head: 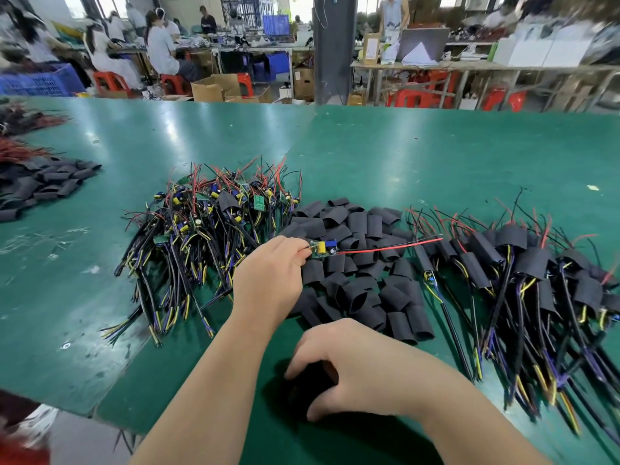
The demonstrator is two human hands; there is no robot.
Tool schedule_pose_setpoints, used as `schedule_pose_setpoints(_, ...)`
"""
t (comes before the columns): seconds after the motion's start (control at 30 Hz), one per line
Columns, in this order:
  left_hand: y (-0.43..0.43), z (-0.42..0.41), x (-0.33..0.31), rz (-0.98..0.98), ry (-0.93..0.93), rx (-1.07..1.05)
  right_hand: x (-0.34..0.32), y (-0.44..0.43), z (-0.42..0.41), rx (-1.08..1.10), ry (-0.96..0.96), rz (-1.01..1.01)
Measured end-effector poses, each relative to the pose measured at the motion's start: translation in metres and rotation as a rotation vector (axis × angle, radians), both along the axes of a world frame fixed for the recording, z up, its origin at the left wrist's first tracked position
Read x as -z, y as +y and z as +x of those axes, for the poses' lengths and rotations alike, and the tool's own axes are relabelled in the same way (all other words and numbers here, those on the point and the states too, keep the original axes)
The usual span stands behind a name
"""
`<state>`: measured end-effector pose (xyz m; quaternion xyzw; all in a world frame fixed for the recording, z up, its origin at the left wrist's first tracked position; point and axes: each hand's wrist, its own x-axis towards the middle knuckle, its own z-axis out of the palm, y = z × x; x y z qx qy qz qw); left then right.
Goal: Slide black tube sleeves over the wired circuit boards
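Our left hand (268, 280) pinches the circuit board (322, 249) by one end, over the sleeve pile (364, 226) — so the other end is free to go in. Our right hand (355, 367), at 6 o'clock from it, curls round one black sleeve (313, 380), prob. to open it. Board's long side runs 9-to-3 — its red wire (385, 247) points to 3.

on the table (436, 146) we find three heaps in a row: the heap of bare wired boards (208, 229) on the left, the heap of tube sleeves (362, 290) just beside it in the middle, the heap of sleeved boards (523, 263) on the right. the left hand (268, 280) holds one circuit board (323, 248) above the middle heap. the right hand (362, 367) grips a single sleeve (312, 380) before that heap, nearer us. far left lies a second sleeve heap (43, 186), a wire bundle (20, 151) behind it.
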<state>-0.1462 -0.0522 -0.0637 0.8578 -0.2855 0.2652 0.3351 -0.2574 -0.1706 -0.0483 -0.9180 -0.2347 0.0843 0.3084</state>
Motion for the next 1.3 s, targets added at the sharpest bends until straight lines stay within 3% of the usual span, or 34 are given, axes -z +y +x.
schedule_pose_setpoints(0.2, 0.001, 0.001, 0.003, -0.028, -0.004, 0.001, 0.010, -0.004, 0.002, 0.165, -0.210, -0.119)
schedule_pose_setpoints(0.37, 0.003, 0.001, 0.004, -0.074, -0.008, 0.003, 0.001, -0.006, 0.002, 0.271, -0.363, 0.168)
schedule_pose_setpoints(0.5, 0.006, 0.002, 0.003, -0.141, -0.049, -0.006, -0.014, -0.033, 0.001, 0.498, -0.422, 0.584)
schedule_pose_setpoints(0.6, 0.008, 0.002, 0.003, -0.181, -0.070, -0.001, -0.026, -0.060, 0.000, 0.667, -0.440, 1.068)
schedule_pose_setpoints(0.7, 0.009, 0.003, 0.003, -0.197, -0.097, 0.015, -0.032, -0.079, -0.001, 0.777, -0.347, 1.603)
schedule_pose_setpoints(0.8, 0.008, 0.004, 0.005, -0.206, -0.117, 0.037, -0.030, -0.088, 0.000, 0.876, -0.251, 1.927)
schedule_pose_setpoints(1.0, 0.007, 0.003, 0.006, -0.207, -0.121, 0.031, -0.027, -0.083, 0.004, 0.872, -0.093, 2.019)
schedule_pose_setpoints(1.3, 0.000, -0.003, 0.007, -0.164, -0.117, 0.132, -0.018, -0.078, 0.010, 0.741, -0.113, 1.921)
